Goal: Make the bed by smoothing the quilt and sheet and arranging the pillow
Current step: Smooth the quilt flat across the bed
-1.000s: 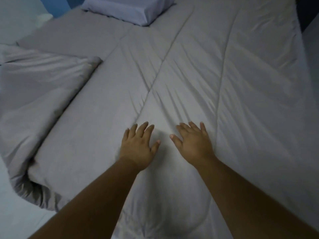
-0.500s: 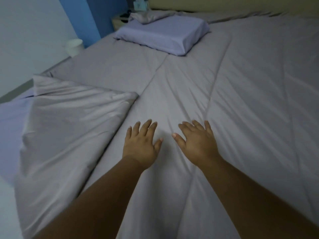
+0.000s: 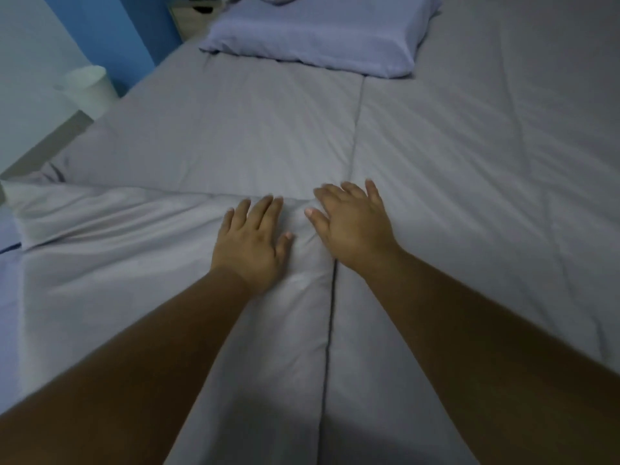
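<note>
A: Biggest item?
B: Grey stitched fabric quilt (image 3: pixel 469 162). It fills most of the frame, spread flat over the bed, with a dark seam running up the centre.
A: Next?
B: Paler grey turned-over part of the quilt (image 3: pixel 117 263), left and lower left. It's wrinkled and lies on top of the flat layer, its top edge running across mid-frame.
A: Pillow?
B: Lavender rectangular fabric pillow (image 3: pixel 318 38), top centre, lying flat at the far end of the quilt.
A: Background?
B: Blue painted wall (image 3: pixel 110 35), upper left.
A: Hands?
B: Left hand (image 3: pixel 250 243), centre frame, palm down on the turned-over part. Its fingers are straight and spread, and it grips nothing. Right hand (image 3: pixel 352 226) is just beside it across the seam, also flat on the quilt, fingers extended, holding nothing. The two hands don't touch.
A: Smaller stuff?
B: White cylindrical bin (image 3: pixel 89 88), upper left, on the floor beside the bed. Thin strip of lavender sheet (image 3: pixel 8 297) at the left edge, next to the turned-over part.
</note>
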